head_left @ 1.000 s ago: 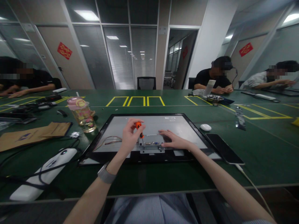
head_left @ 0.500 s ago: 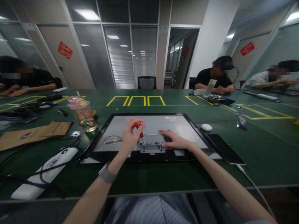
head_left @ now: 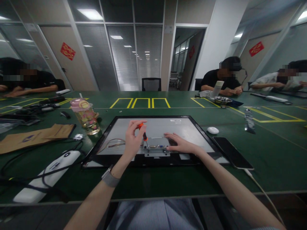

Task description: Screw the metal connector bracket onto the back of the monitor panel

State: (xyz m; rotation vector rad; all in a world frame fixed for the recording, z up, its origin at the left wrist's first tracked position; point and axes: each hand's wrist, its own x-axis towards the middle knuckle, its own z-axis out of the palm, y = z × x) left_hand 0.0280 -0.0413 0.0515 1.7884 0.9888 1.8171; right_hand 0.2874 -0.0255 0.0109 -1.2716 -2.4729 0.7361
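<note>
A flat display panel [head_left: 148, 125] with a black frame lies back side up in front of me. A metal bracket [head_left: 157, 154] with blue and grey ports sits at its near middle. My left hand [head_left: 132, 137] is closed around the orange-and-black handle of a screwdriver [head_left: 145, 136]. The screwdriver tilts slightly, its shaft pointing down at the left end of the bracket; I cannot make out a screw under the tip. With fingers stretched out, my right hand [head_left: 182, 144] rests at the bracket's right end. Thin wires [head_left: 112, 142] lie on the panel, left of my left hand.
Left of the panel stand a pink-lidded bottle [head_left: 86, 116], a brown paper bag [head_left: 48, 134] and a white device [head_left: 51, 175] wrapped in black cables. To the right are a phone [head_left: 232, 152] on a cable and a white case [head_left: 213, 130]. Other people sit across the table.
My left hand and the upper end of the screwdriver have shifted very slightly left, so the tool leans a little more. My right hand stays in place.
</note>
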